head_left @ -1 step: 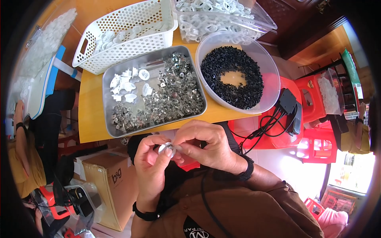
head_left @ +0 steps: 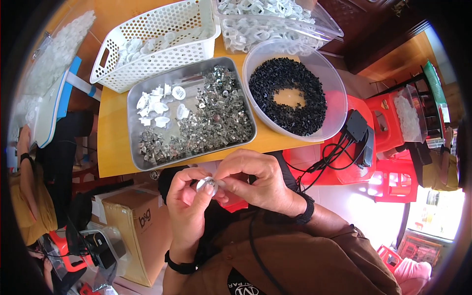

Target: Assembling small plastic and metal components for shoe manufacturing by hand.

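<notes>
One white plastic piece [head_left: 206, 184] pinched between left hand [head_left: 189, 204] and right hand [head_left: 253, 179]; one metal tray [head_left: 135, 98], two bowls.

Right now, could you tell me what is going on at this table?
A person holds a small white round part between both hands, left hand and right hand, just below the yellow table. On it sit a metal tray of metal clips and white pieces, a bowl of black bits, and a white basket.

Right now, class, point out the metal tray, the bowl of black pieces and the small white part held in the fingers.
metal tray [head_left: 135, 101]: head view, bare upper-left corner.
bowl of black pieces [head_left: 334, 103]: head view, clear right wall.
small white part [head_left: 205, 184]: head view, its middle, between both hands' fingertips.
</notes>
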